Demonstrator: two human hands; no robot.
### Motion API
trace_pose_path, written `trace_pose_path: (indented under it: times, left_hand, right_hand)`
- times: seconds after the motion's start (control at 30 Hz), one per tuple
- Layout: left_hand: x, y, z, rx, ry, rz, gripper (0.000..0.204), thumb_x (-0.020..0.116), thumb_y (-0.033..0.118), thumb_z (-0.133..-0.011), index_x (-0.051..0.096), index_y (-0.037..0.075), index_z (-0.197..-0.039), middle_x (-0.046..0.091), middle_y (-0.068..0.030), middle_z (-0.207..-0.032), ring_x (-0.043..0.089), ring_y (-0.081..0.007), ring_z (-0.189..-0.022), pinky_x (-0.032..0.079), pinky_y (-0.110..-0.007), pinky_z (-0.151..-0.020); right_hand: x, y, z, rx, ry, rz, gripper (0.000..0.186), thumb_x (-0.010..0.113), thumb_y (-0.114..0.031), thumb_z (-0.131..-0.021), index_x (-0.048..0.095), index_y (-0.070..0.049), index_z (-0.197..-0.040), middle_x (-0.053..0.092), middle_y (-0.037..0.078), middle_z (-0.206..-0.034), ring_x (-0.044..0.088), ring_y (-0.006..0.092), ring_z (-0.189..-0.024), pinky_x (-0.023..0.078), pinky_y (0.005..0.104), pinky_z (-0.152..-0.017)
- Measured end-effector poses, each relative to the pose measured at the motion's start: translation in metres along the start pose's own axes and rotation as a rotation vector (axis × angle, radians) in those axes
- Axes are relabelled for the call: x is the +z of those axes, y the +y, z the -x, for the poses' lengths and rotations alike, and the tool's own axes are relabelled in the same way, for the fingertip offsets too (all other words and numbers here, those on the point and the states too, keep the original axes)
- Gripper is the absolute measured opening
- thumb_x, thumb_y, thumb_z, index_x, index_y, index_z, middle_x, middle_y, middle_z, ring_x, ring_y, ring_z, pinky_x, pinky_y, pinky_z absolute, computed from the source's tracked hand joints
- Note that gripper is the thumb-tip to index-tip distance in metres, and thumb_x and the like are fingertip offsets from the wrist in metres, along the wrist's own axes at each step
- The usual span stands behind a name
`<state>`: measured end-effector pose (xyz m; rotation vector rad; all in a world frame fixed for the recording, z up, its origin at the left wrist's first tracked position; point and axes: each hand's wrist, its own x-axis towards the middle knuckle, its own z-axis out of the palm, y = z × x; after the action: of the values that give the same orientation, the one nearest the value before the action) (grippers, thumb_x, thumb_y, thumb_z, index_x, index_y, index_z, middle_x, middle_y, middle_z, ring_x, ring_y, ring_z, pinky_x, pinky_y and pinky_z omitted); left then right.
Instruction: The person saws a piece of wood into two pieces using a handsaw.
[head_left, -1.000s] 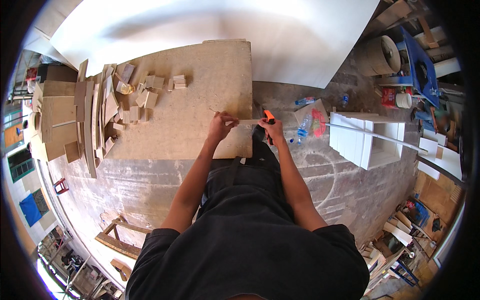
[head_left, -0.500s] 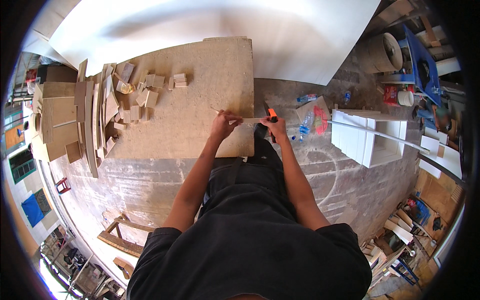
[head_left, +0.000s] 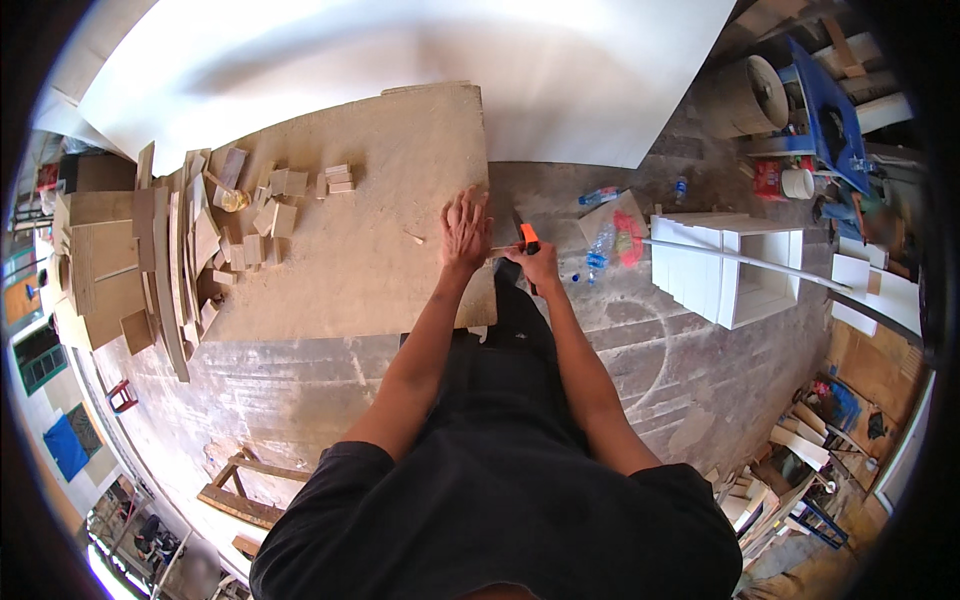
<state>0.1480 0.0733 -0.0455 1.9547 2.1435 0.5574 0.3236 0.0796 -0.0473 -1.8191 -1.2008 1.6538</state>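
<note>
My left hand (head_left: 465,232) lies flat near the right edge of the wooden board (head_left: 360,250), fingers stretched out and pointing away from me. From beneath it a thin wood strip (head_left: 501,252) juts past the board's edge; the rest of the strip is hidden. Just beyond that edge, my right hand (head_left: 540,266) is closed round the handle of what looks like a handsaw (head_left: 529,237), orange and black with a dark narrow blade, close by the strip. A small pencil-like stick (head_left: 413,238) rests on the board left of my left hand.
Small wood blocks (head_left: 275,215) and long planks (head_left: 178,260) lie at the board's left. A large white panel (head_left: 400,60) stands beyond. To the right are plastic bottles (head_left: 598,248), a white cabinet (head_left: 730,265) and a pole (head_left: 750,262) across it.
My left hand has gone from pinching the strip to lying flat over it on the board. The pencil-like stick beside that hand now lies alone. The saw has moved slightly left and nearer.
</note>
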Motion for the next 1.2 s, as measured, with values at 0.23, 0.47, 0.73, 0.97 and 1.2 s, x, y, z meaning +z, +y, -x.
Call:
trace_pose_path:
  times: [0.23,0.47,0.73,0.97,1.2]
  left_hand:
    - [0.006,0.005,-0.001,-0.1,-0.01,0.051,0.053,0.056,0.029,-0.095,0.042,0.012,-0.144,0.04,-0.0134,-0.153,0.036,-0.0358,-0.14,0.025,-0.054,-0.113]
    - [0.004,0.011,-0.005,-0.112,0.011,0.064,0.052,0.056,0.03,-0.095,0.044,0.012,-0.143,0.041,-0.0123,-0.152,0.037,-0.0335,-0.139,0.025,-0.054,-0.113]
    - [0.003,0.007,-0.007,-0.122,-0.017,0.01,0.049,0.057,0.027,-0.093,0.046,0.011,-0.139,0.043,-0.0092,-0.151,0.037,-0.0304,-0.139,0.025,-0.051,-0.113]
    - [0.002,0.005,-0.005,-0.166,-0.032,0.091,0.048,0.054,0.026,-0.094,0.045,0.011,-0.139,0.042,-0.0085,-0.152,0.036,-0.0302,-0.14,0.024,-0.052,-0.114]
    - [0.007,0.001,-0.004,-0.17,-0.096,0.072,0.048,0.052,0.026,-0.096,0.044,0.01,-0.141,0.038,-0.0072,-0.156,0.034,-0.0289,-0.142,0.023,-0.051,-0.115]
  right_hand:
    - [-0.01,0.006,0.0,0.02,-0.023,0.015,0.029,0.087,-0.021,-0.075,0.072,0.001,-0.088,0.062,0.0,-0.065,0.053,0.0075,-0.049,0.04,0.0274,-0.044]
    - [-0.043,0.015,0.002,0.178,-0.074,-0.35,0.034,0.07,-0.035,-0.095,0.068,-0.003,-0.106,0.057,-0.003,-0.067,0.046,0.0063,-0.045,0.038,0.0243,-0.042]
    - [-0.06,-0.063,0.081,0.164,-0.06,-0.356,0.036,0.06,-0.041,-0.102,0.06,-0.004,-0.103,0.04,-0.007,-0.062,0.038,0.0049,-0.046,0.033,0.0247,-0.043]
    - [-0.042,-0.139,0.153,0.017,0.039,-0.346,0.028,0.061,-0.031,-0.102,0.057,-0.005,-0.095,0.047,-0.002,-0.063,0.042,0.0054,-0.045,0.035,0.0239,-0.04]
    - [-0.014,-0.15,0.16,0.02,-0.018,-0.338,0.034,0.058,-0.032,-0.104,0.049,-0.008,-0.082,0.043,-0.004,-0.06,0.039,0.004,-0.045,0.032,0.0238,-0.041]
